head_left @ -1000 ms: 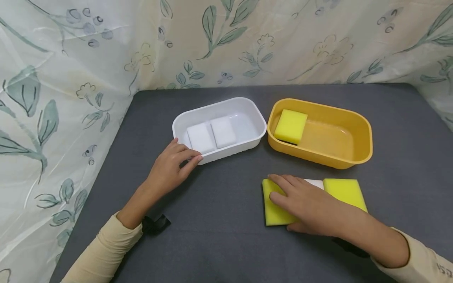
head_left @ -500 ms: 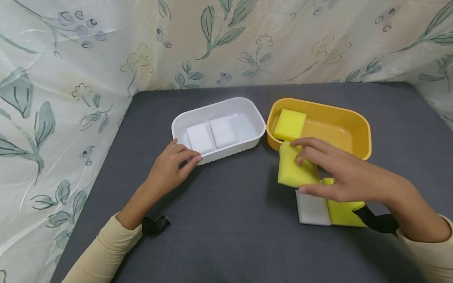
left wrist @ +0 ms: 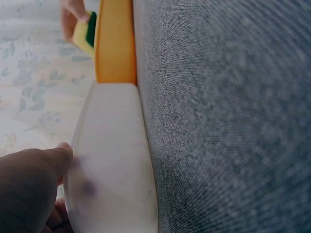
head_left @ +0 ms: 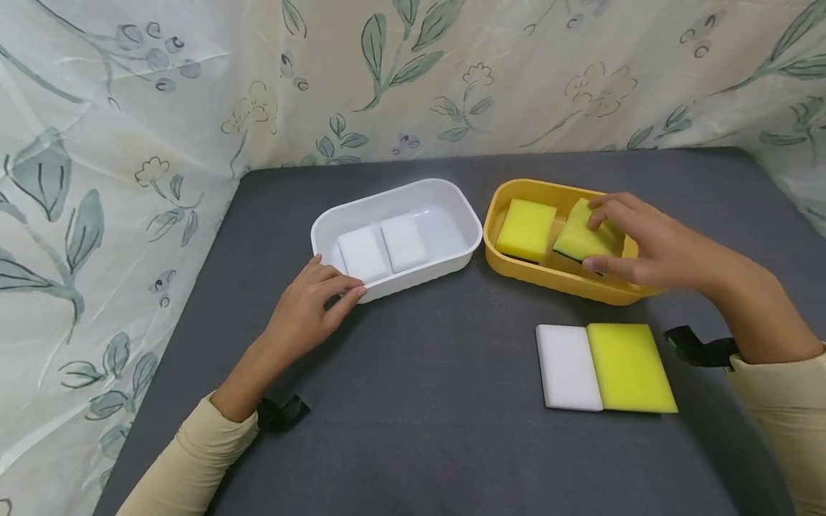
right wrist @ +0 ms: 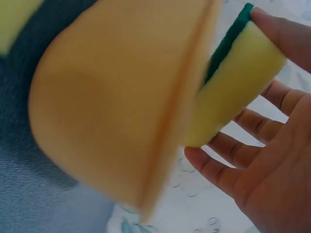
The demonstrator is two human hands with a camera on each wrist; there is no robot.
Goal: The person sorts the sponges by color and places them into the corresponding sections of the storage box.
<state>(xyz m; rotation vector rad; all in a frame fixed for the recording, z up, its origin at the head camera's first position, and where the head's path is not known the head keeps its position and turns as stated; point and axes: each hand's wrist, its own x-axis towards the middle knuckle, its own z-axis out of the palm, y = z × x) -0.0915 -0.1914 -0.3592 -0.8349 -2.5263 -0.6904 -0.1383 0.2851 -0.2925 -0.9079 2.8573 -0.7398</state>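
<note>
At the near left end of the white plastic container (head_left: 452,261), my left hand (head_left: 312,301) pinches the rim, thumb outside and fingertips showing dimly through the wall in the left wrist view. Two white sponges (head_left: 405,242) lie inside that container. My right hand (head_left: 665,244) holds a yellow scouring sponge (head_left: 584,233) tilted, over the inside of the yellow container (head_left: 516,271). Its green scouring side (right wrist: 228,46) faces down, and the right wrist view shows thumb and fingers at its edges. Another yellow sponge (head_left: 525,229) lies flat at the container's left end.
In front of the yellow container, a white sponge (head_left: 569,367) and a yellow sponge (head_left: 631,367) lie side by side on the dark grey cloth (head_left: 413,430). The two containers stand end to end. A patterned curtain (head_left: 516,72) hangs behind the table.
My right hand has picked up the left yellow sponge from the table row and carried it up and right, into the yellow container's opening. The left hand has stayed at the white container's rim.
</note>
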